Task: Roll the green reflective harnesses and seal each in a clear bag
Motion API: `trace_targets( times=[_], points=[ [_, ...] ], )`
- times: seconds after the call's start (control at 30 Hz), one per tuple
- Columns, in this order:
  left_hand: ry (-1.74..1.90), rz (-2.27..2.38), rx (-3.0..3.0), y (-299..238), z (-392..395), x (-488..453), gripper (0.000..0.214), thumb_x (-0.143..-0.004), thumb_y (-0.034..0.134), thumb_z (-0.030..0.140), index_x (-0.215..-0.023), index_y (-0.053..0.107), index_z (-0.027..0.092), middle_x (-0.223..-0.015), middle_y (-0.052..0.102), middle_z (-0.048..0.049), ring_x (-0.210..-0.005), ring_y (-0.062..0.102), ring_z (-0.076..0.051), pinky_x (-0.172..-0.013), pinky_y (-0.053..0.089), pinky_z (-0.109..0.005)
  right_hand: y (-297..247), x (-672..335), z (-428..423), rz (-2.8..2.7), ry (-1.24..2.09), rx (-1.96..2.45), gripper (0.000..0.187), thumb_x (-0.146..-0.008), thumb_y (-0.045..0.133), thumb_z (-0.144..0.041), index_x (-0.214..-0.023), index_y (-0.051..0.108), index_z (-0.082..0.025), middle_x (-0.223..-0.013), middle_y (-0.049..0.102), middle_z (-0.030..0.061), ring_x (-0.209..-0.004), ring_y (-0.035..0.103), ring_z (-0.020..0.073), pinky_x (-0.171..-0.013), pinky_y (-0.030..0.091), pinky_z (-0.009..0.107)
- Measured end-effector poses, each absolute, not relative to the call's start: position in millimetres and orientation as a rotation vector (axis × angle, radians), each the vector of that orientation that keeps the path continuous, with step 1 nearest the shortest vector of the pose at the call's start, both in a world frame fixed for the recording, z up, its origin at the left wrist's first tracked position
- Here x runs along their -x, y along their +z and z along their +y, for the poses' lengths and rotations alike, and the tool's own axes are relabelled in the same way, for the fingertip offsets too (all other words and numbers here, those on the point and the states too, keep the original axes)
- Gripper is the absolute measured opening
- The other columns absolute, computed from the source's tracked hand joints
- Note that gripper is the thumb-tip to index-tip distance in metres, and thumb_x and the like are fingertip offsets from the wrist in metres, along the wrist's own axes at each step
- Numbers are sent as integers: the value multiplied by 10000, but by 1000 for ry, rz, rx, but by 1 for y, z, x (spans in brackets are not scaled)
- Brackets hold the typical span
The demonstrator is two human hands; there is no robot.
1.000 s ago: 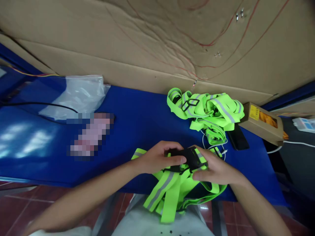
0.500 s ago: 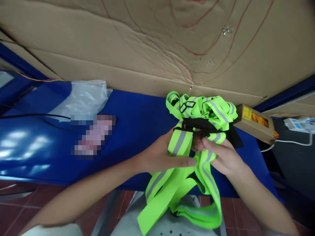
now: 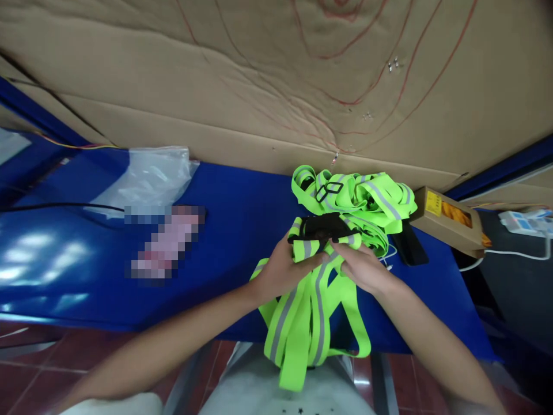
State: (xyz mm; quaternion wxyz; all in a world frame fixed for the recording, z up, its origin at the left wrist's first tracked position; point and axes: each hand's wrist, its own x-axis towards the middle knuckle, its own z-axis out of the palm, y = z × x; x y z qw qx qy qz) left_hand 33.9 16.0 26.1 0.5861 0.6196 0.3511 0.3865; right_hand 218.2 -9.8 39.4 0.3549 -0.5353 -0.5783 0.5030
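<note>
Between my hands is a neon-green reflective strap harness [image 3: 319,300] with grey stripes, its loops draping over the table's front edge toward my lap. A black piece [image 3: 322,226] joins the straps at the top. My left hand [image 3: 283,268] grips the straps on the left, thumb laid across them. On the other side my right hand [image 3: 360,265] pinches the strap by the black piece's lower right corner; some fingertips are hidden. Just beyond lies a heap of similar green reflective straps [image 3: 384,199] with a black slider buckle [image 3: 330,190].
On the blue table [image 3: 233,213], a clear plastic bag [image 3: 155,176] and a pixelated pinkish item [image 3: 168,242] lie left. A dark phone-like object [image 3: 410,245], a white cable [image 3: 390,257] and a cardboard box [image 3: 451,222] with orange contents are right. A cardboard panel [image 3: 242,104] stands behind.
Both hands have shifted slightly left with the harness. My right hand has moved nearer the black piece, and the hanging straps now fall more straight down. The phone-like object shows more.
</note>
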Motion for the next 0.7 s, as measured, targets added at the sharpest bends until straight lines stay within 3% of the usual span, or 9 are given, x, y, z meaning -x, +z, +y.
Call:
trace_targets(
  times=[0.07,0.17,0.3,0.37,0.47,0.57,0.63,0.7],
  points=[
    [795,784,-1395,15,16,-33,461,-836,787,361,-1249,683,183,-1328,707,-87,-1296,621,-302,-1151,468,-457,28,-220,-10,-1508,1359,1392,529,-977,512,-665,-1234,707,-246,-986,749,70,-1091,697,268,-992,573,455],
    [672,732,-1214,8,13,-34,537,-801,809,347,-1304,663,224,-1299,724,-64,-1239,659,-299,-1070,532,-441,21,-219,-7,-1654,1277,1327,541,-1005,493,-624,-1404,597,-274,-1330,672,96,-1333,583,261,-1167,444,490],
    [649,733,-1051,10,10,-34,457,-783,814,329,-1205,699,196,-1137,766,-66,-1078,716,-277,-981,565,-412,29,-224,-2,-1701,976,1332,835,-883,730,-567,-1578,363,-284,-1612,419,144,-1406,520,295,-1115,489,485],
    [573,621,-1029,10,8,-34,318,-813,787,333,-1072,711,166,-948,760,-63,-888,727,-234,-858,588,-377,41,-229,-2,-1769,873,1278,910,-830,814,-498,-1585,347,-298,-1609,425,140,-1341,576,285,-1067,522,448],
    [466,503,-1027,5,5,-32,247,-843,765,357,-978,693,163,-833,720,-60,-720,686,-189,-677,575,-323,58,-235,-6,-1991,928,1238,613,-889,772,-423,-1448,563,-278,-1403,644,99,-1191,674,247,-993,549,375],
    [435,487,-1028,1,3,-32,260,-832,787,366,-968,700,162,-833,727,-63,-704,682,-182,-648,570,-312,62,-234,-9,-2002,1100,1337,328,-971,658,-443,-1214,727,-234,-1054,769,54,-912,729,199,-786,567,292],
    [380,453,-982,4,5,-30,256,-818,811,351,-949,715,152,-831,731,-62,-719,687,-176,-672,573,-306,59,-231,-10,-1877,1154,1430,340,-999,590,-485,-951,765,-198,-776,717,16,-649,641,146,-587,491,252],
    [297,400,-905,11,9,-28,251,-797,837,325,-936,726,147,-851,736,-65,-746,693,-176,-698,572,-301,55,-228,-9,-1732,1160,1491,471,-1001,564,-523,-705,688,-179,-588,583,-16,-504,489,104,-481,379,244]
  ],
)
